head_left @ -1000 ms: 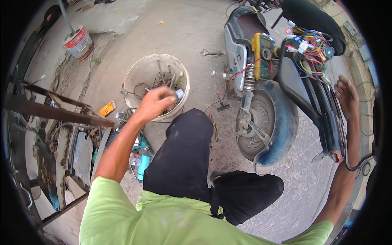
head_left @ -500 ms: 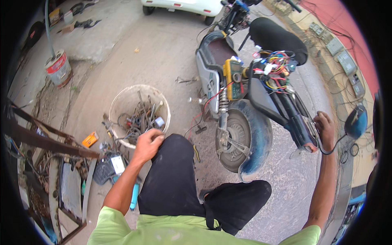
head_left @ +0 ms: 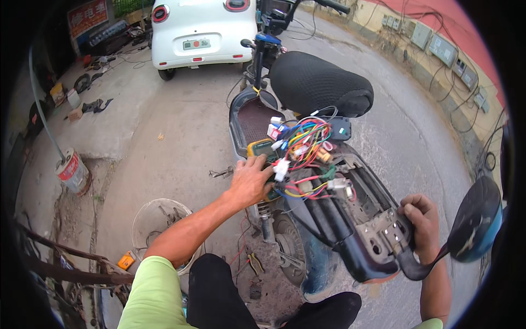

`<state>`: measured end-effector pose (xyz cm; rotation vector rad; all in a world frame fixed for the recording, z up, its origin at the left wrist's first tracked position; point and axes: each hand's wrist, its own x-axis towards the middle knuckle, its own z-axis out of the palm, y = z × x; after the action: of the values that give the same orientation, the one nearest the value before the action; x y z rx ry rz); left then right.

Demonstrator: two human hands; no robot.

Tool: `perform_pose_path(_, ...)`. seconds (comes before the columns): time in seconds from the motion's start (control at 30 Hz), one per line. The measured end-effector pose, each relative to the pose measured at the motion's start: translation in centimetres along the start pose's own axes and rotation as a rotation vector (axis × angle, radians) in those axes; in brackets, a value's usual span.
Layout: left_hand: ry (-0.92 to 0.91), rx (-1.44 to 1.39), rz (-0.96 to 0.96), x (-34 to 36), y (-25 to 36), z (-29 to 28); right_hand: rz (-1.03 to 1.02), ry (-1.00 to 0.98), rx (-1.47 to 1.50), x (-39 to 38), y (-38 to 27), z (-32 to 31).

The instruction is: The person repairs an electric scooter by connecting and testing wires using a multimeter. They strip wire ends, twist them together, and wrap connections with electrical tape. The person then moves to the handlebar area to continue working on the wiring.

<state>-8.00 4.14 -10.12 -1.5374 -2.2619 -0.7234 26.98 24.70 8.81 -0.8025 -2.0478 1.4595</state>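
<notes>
A yellow multimeter (head_left: 259, 146) leans against the side of a partly stripped electric scooter. My left hand (head_left: 251, 178) is over its front, fingers bent onto it and hiding its middle. Just right of that hand, a tangle of coloured wires (head_left: 309, 140) with white connectors spills over the scooter's open body. My right hand (head_left: 421, 225) is curled at the right edge of the scooter's tail frame (head_left: 378, 230), thumb and fingers close together against it. Beside its wrist, a round mirror (head_left: 475, 219) stands on a bent black stalk.
A white bucket (head_left: 143, 219) of old parts stands left, partly behind my left forearm. Pliers (head_left: 255, 264) lie by the rear wheel (head_left: 287, 241). The black seat (head_left: 320, 82) rises beyond the wires. A white car (head_left: 203, 33) is parked ahead; a paint can (head_left: 74, 172) stands far left.
My left hand has left my knee beside the bucket and reached forward right onto the multimeter. My right hand has closed in on the tail edge. The view has tilted up and turned right.
</notes>
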Motion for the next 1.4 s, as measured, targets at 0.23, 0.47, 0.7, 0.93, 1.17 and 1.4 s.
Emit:
perform_pose_path(0.23, -0.25, 0.044, -0.002, 3.2, -0.9, 0.0, 0.113, 0.002, 0.048, 0.3, -0.2, -1.4)
perform_pose_path(0.47, -0.197, 0.013, -0.159, 4.3, 1.1, -4.1, 0.329, 0.12, 0.263, -2.2, -1.9, -6.3)
perform_pose_path(0.7, -0.326, -0.105, -1.006, -8.0, 6.1, -21.1, 0.86, 0.289, 0.396, -14.6, -0.9, -21.3)
perform_pose_path(0.93, -0.081, -0.372, -1.556, -16.0, 22.2, -34.7, 0.943, 0.251, 0.592, -14.6, -2.8, -30.5)
perform_pose_path(1.17, 0.082, -0.604, -1.443, -5.0, 27.1, -37.9, 0.969, 0.141, 0.651, -10.3, -3.0, -31.6)
perform_pose_path(1.4, 0.081, -0.535, -1.091, 8.3, 27.4, -37.2, 1.074, 0.13, 0.487, -15.2, 5.7, -35.9)
